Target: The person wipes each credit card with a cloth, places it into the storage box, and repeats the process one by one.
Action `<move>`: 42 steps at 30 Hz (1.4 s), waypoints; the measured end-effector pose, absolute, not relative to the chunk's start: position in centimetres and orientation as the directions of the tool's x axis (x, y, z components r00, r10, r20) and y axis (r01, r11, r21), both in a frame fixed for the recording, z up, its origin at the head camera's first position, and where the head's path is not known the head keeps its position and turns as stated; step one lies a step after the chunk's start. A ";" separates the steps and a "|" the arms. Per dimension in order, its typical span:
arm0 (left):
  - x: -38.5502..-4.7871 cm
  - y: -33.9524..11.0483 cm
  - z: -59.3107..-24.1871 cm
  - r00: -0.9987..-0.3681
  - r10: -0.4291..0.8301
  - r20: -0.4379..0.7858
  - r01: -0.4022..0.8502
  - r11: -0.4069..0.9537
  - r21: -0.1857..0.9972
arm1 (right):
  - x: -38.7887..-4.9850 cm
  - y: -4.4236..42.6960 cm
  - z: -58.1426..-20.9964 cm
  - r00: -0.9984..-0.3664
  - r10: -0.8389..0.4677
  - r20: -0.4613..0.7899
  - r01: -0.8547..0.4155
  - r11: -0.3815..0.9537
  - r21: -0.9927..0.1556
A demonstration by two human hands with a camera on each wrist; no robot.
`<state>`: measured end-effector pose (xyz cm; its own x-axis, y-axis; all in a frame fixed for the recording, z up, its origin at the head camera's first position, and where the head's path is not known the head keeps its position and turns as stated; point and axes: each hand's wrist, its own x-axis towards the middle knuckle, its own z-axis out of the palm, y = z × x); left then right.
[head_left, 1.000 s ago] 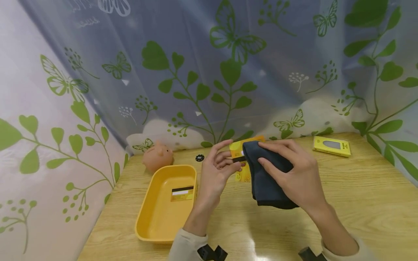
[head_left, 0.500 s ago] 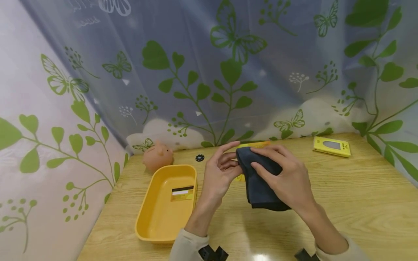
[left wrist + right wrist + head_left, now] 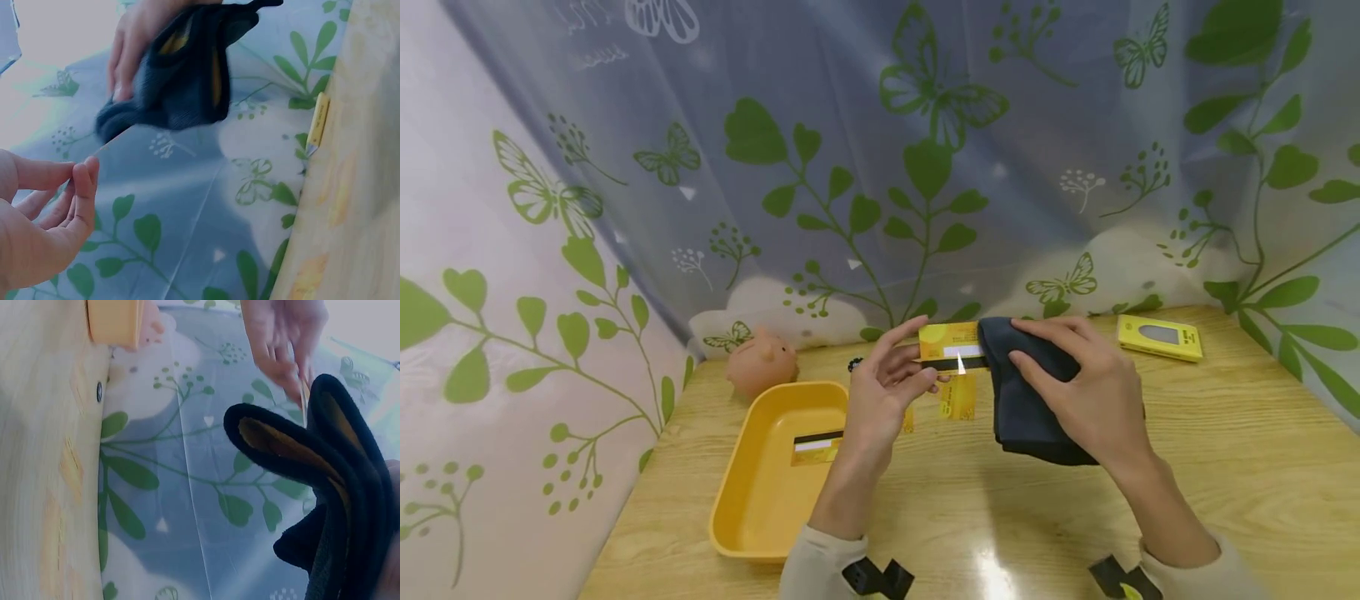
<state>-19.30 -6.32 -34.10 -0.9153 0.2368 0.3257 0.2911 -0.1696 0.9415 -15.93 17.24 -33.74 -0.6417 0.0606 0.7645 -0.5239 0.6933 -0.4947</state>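
A yellow card with a dark stripe and a white strip is held up above the table. My left hand pinches its left end between thumb and fingers. The card's right end is hidden in a folded dark-blue cloth with black edging. My right hand grips this cloth, thumb on the near face. From the left wrist, the card appears edge-on as a thin line, and the folded cloth shows yellowish inner layers. The right wrist view shows the cloth's looped folds.
More yellow cards lie on the wooden table behind the hands. A yellow tray at left contains a striped card. Behind it are a piggy bank and a partly hidden black chip. A yellow box lies far right.
The cloth first slid left over the card towards my left fingers, then back right, uncovering more of the card. My left hand keeps pinching the card; my right hand keeps its grip.
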 end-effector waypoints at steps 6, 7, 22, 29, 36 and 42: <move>-20.3 -9.9 -33.0 -0.928 0.175 0.330 0.307 -0.147 0.940 | -15.9 18.7 -33.2 -0.641 0.128 0.757 -0.486 0.696 -0.528; -20.5 -10.8 -32.9 -0.928 0.155 0.339 0.321 -0.128 0.938 | -15.9 18.9 -33.2 -0.640 0.134 0.756 -0.489 0.688 -0.536; -21.5 -23.0 -33.4 -0.957 0.157 0.244 0.286 0.382 0.879 | -15.8 19.7 -32.9 -0.649 0.182 0.739 -0.503 0.626 -0.596; -21.7 -25.4 -34.8 -0.950 0.266 0.161 0.258 0.386 0.885 | -15.7 19.8 -32.8 -0.642 0.193 0.742 -0.502 0.626 -0.597; -21.6 -26.2 -35.6 -0.963 0.271 0.019 0.144 0.449 0.882 | -15.7 19.9 -32.7 -0.638 0.199 0.744 -0.504 0.622 -0.599; -22.2 -25.9 -36.7 -0.949 0.313 -0.035 0.120 0.461 0.879 | -15.7 19.9 -32.7 -0.644 0.202 0.738 -0.500 0.619 -0.606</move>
<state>-22.16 -25.89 -36.74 -0.9492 0.3128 -0.0346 0.1200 0.4614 0.8790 -15.68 19.86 -32.69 -0.6441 0.2018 0.7379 -0.4997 0.6194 -0.6055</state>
